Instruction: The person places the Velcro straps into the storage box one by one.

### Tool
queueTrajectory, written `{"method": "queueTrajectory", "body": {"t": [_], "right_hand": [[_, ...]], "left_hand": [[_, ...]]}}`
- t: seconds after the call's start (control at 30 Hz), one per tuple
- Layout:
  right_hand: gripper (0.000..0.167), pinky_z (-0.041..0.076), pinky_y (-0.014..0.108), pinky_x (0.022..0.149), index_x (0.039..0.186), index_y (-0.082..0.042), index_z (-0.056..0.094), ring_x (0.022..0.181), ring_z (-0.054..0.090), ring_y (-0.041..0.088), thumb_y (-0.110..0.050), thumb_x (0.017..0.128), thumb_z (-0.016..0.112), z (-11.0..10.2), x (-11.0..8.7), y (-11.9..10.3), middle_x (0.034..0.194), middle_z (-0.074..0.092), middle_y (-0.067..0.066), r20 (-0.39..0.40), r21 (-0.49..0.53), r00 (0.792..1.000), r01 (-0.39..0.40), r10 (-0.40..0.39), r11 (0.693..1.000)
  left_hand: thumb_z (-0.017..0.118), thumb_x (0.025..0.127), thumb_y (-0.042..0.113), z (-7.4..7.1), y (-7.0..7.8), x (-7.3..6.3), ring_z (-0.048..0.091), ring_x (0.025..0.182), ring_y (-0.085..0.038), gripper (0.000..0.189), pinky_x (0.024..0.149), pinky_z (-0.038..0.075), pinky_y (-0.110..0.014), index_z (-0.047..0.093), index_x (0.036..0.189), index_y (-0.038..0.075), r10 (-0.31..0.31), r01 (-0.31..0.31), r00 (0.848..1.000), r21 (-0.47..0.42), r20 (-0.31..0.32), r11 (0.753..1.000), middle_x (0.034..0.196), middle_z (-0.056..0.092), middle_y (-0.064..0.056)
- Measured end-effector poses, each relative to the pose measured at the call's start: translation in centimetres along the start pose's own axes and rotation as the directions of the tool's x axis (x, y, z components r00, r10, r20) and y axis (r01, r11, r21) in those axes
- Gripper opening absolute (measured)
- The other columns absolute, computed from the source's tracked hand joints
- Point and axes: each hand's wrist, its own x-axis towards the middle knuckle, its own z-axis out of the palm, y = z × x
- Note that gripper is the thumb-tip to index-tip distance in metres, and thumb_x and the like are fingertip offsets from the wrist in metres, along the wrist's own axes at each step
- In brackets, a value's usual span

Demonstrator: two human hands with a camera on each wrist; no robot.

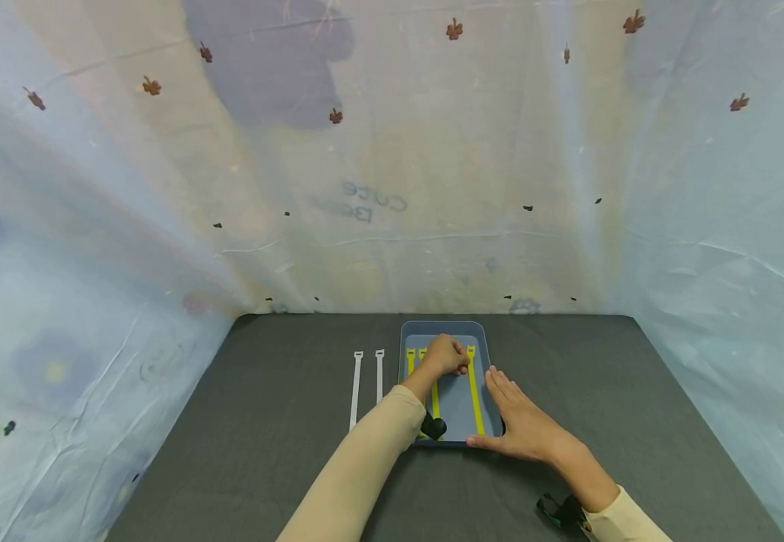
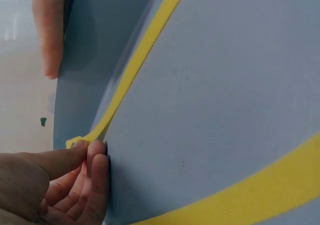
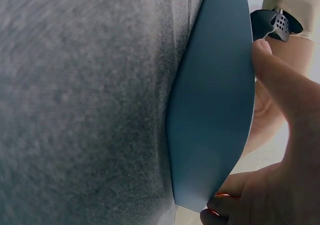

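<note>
A blue-grey tray (image 1: pixel 442 328) lies on the dark cloth with several yellow cable straps (image 1: pixel 475 399) lengthwise in it. Each visible strap head has a slot. My left hand (image 1: pixel 445 355) reaches over the tray and pinches the head of the rightmost yellow strap (image 2: pixel 131 70) between thumb and fingertips; its other fingers are curled. Another yellow strap (image 2: pixel 250 197) crosses that wrist view. My right hand (image 1: pixel 524 421) rests on the tray's right near corner, fingers fairly straight along the side and thumb at the front rim. My left forearm partly hides the straps at the left.
Two white cable straps (image 1: pixel 356 388) lie side by side on the dark cloth (image 1: pixel 284 421), left of the tray. A patterned pale sheet (image 1: pixel 433 263) hangs behind and at both sides. Black wrist cameras (image 1: pixel 435 427) sit on both wrists.
</note>
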Motion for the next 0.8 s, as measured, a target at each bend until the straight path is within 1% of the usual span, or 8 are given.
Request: {"method": "queueTrajectory", "body": {"t": [0.13,0.23,0.33,0.43,0.53,0.67,0.8], "right_hand": [[0.131,0.023,0.062,0.13,0.167,0.008,0.019,0.163,0.018,0.045,-0.081,0.087,0.07,0.0,0.0,0.0,0.176,0.016,0.027,-0.007,0.0,1.0,0.0,0.0,1.0],[0.13,0.024,0.063,0.129,0.167,0.009,0.019,0.162,0.019,0.046,-0.08,0.087,0.071,0.0,-0.1,-0.1,0.176,0.016,0.028,-0.012,0.001,1.0,0.004,-0.004,1.0],[0.13,0.024,0.064,0.129,0.167,0.009,0.019,0.162,0.019,0.046,-0.079,0.087,0.072,0.0,-0.1,-0.1,0.176,0.016,0.028,-0.013,0.005,1.0,0.007,-0.007,1.0],[0.13,0.024,0.064,0.129,0.167,0.009,0.019,0.162,0.019,0.046,-0.079,0.087,0.072,0.0,-0.1,-0.1,0.176,0.016,0.028,-0.01,0.007,1.0,0.006,-0.006,1.0],[0.13,0.023,0.064,0.129,0.167,0.009,0.019,0.162,0.018,0.046,-0.079,0.087,0.072,-0.1,-0.1,-0.1,0.176,0.015,0.028,-0.003,0.008,1.0,0.0,0.0,1.0],[0.131,0.022,0.064,0.129,0.168,0.008,0.018,0.162,0.018,0.046,-0.08,0.087,0.071,-0.1,-0.1,-0.2,0.176,0.014,0.027,0.003,0.009,1.0,-0.011,0.011,1.0],[0.132,0.022,0.064,0.129,0.168,0.008,0.017,0.163,0.017,0.046,-0.081,0.086,0.071,-0.1,0.0,-0.3,0.176,0.013,0.027,0.008,0.014,1.0,-0.021,0.02,1.0]], "left_hand": [[0.078,0.098,0.002,0.3,-0.4,0.6,0.079,0.07,-0.026,0.014,0.062,0.065,-0.03,0.075,0.085,0.0,0.003,-0.003,1.0,0.012,-0.008,1.0,0.076,0.078,-0.015],[0.078,0.098,0.003,0.3,-0.5,0.7,0.079,0.069,-0.026,0.016,0.062,0.065,-0.031,0.076,0.083,-0.002,0.017,-0.016,1.0,0.032,-0.012,0.999,0.075,0.078,-0.016],[0.078,0.098,0.003,0.2,-0.7,0.7,0.079,0.07,-0.027,0.016,0.062,0.065,-0.031,0.076,0.083,-0.003,0.022,-0.022,1.0,0.021,-0.01,1.0,0.074,0.078,-0.016],[0.078,0.098,0.003,-0.2,-0.9,0.7,0.08,0.072,-0.027,0.013,0.063,0.065,-0.031,0.076,0.087,-0.002,0.014,-0.014,1.0,-0.008,0.007,1.0,0.076,0.078,-0.015],[0.077,0.099,0.005,-0.8,-1.2,0.7,0.08,0.074,-0.027,0.01,0.065,0.066,-0.031,0.078,0.092,-0.001,0.014,-0.013,1.0,-0.036,0.025,0.999,0.079,0.079,-0.014],[0.076,0.101,0.007,-2.0,-1.4,0.4,0.08,0.079,-0.029,0.011,0.069,0.067,-0.034,0.082,0.097,-0.001,0.046,-0.044,0.998,-0.056,0.035,0.997,0.086,0.08,-0.016],[0.074,0.102,0.007,-3.3,-1.7,0.1,0.08,0.087,-0.034,0.013,0.077,0.067,-0.04,0.082,0.101,-0.003,0.078,-0.073,0.995,-0.086,0.055,0.994,0.093,0.08,-0.019]]}}
